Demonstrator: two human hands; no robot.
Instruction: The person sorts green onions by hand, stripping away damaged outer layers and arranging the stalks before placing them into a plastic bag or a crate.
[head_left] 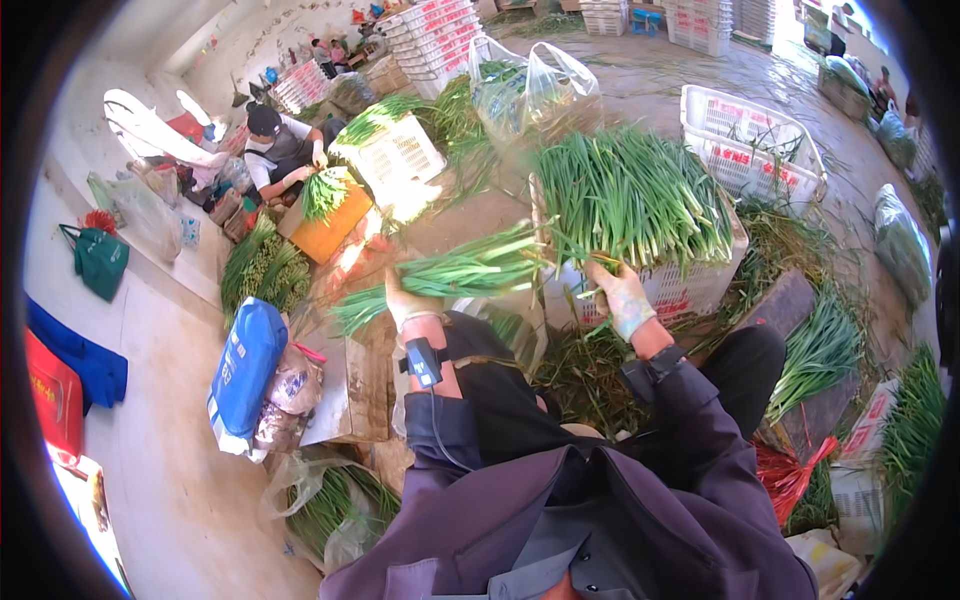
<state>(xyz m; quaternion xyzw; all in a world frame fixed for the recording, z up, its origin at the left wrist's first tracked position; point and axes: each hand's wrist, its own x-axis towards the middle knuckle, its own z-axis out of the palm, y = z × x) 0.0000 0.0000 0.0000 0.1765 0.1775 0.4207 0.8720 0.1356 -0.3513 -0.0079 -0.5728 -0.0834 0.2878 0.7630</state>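
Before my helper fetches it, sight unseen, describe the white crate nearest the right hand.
Start at the wearer's dark trousers, then find the right hand. Just beyond stands the white crate. Green stalks heap above its rim, while the neighbouring crate holds only scattered stems.

Reaches forward with both arms (440, 432), skin bare just behind the wrists (652, 339). Holds the left hand (408, 300) curled in a grip, that forearm running almost straight ahead. Angles the right hand (626, 302) inward, well apart, fingers (603, 275) partly bent, exact hold unclear.
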